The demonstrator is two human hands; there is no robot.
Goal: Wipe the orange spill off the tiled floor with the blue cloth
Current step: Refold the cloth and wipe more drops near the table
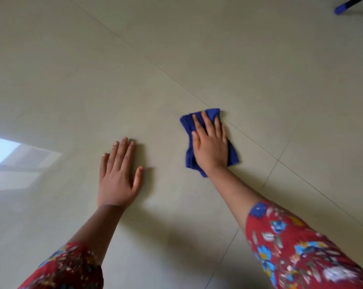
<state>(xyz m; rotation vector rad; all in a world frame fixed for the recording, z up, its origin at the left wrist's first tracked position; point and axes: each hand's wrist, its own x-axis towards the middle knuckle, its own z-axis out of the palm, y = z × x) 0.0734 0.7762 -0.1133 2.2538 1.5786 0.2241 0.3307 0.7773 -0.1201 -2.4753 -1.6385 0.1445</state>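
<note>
Wiping pass, no orange visible.
My right hand [210,142], fingers spread, presses blue cloth [233,157] flat for contact; left hand [118,180], splayed on tiled floor [72,80], braces me.

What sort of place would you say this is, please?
Probably an indoor room: a glossy, pale tiled floor with thin grout lines, and a window's reflection on the tiles at left.

The cloth [190,152] is deep blue; the floor [259,59] pale beige. The sleeves [301,251] are red with blue, yellow and white flowers.
</note>
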